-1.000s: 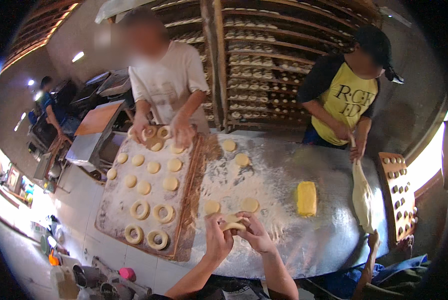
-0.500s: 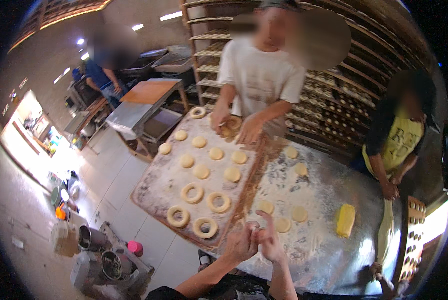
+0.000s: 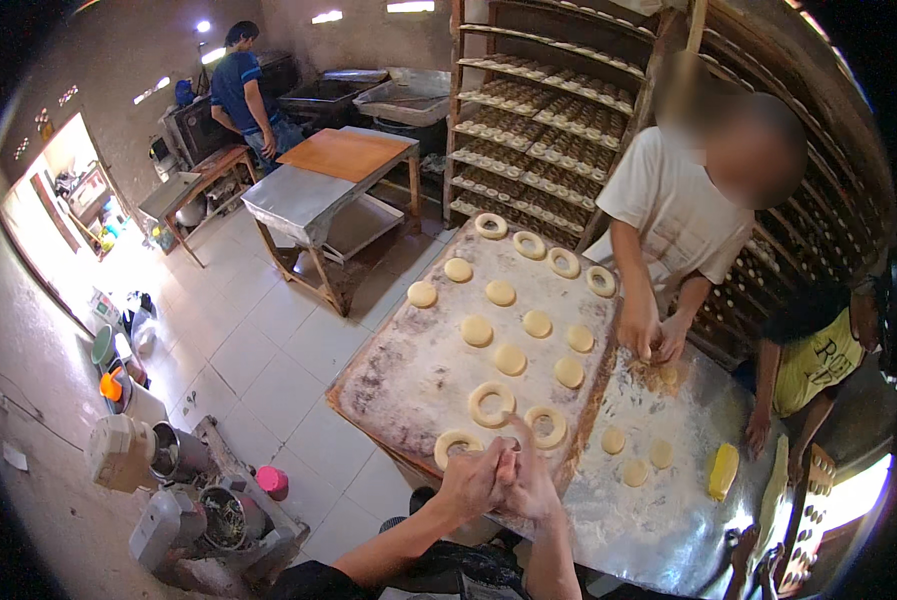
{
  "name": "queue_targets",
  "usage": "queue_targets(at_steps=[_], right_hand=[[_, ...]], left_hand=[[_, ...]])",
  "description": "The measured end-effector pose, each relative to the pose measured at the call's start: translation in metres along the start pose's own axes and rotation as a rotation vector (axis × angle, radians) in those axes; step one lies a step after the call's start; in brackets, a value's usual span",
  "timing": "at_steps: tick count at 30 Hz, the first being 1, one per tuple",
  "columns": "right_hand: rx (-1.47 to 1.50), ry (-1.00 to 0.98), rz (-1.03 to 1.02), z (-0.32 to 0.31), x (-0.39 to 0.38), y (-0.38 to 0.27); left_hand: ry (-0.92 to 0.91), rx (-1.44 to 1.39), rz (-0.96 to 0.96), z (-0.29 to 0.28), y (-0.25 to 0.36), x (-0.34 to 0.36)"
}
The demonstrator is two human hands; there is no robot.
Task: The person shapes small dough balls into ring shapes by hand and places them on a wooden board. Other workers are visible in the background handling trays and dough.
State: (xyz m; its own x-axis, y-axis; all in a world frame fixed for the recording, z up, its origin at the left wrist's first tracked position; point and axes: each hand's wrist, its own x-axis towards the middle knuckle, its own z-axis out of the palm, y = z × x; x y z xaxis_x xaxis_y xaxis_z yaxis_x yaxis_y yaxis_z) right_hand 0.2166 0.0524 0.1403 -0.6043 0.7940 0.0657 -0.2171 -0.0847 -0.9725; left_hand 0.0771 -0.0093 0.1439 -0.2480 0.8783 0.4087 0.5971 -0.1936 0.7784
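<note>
My left hand (image 3: 471, 480) and my right hand (image 3: 531, 487) are pressed together over the near edge of a floured wooden board (image 3: 388, 400). The left fingers are closed against the right hand, whose one finger points up. Whatever lies between them is hidden. Just beyond my hands are dough rings, among them a dough ring (image 3: 492, 404) and another dough ring (image 3: 545, 427); my fingers partly cover this group. Farther up the board lie several round dough pieces, including a dough disc (image 3: 509, 360). A row of rings, with one dough ring (image 3: 563, 263), lines the far edge.
Right of the board, a floured metal table (image 3: 683, 510) holds dough discs (image 3: 635, 472) and a yellow block (image 3: 723, 472). A co-worker's hands (image 3: 653, 335) work dough across from me. Another person stands far right by a long dough strip (image 3: 771, 490). Mixers (image 3: 183, 520) stand lower left.
My view has shifted, bringing the board under my hands, which stay together. The co-worker's hands have left the rings at the board's far edge and are now over the metal table.
</note>
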Motion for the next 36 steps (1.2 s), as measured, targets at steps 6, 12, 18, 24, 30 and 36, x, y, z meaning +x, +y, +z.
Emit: queue_targets(at_steps=[6, 12, 18, 24, 30, 36], right_hand=[[-0.339, -0.112, -0.131, 0.04, 0.031, 0.007], [-0.629, -0.036, -0.55, 0.041, 0.062, 0.043], [0.067, -0.265, -0.029, 0.053, 0.071, 0.051], [-0.128, -0.077, 0.223, 0.093, 0.099, 0.033], [-0.923, 0.209, 0.136, 0.123, 0.131, 0.027], [-1.453, 0.014, 0.033, 0.126, 0.109, 0.031]], left_hand=[[0.047, -0.008, -0.03, -0.046, -0.024, 0.006], [-0.035, -0.032, -0.189, -0.066, -0.04, 0.011], [-0.119, -0.076, -0.37, -0.091, -0.054, 0.02], [-0.041, -0.141, -0.432, -0.093, -0.058, 0.034], [-0.034, 0.664, -0.513, -0.115, -0.108, 0.061], [-0.177, 0.55, -0.408, -0.135, -0.131, 0.018]])
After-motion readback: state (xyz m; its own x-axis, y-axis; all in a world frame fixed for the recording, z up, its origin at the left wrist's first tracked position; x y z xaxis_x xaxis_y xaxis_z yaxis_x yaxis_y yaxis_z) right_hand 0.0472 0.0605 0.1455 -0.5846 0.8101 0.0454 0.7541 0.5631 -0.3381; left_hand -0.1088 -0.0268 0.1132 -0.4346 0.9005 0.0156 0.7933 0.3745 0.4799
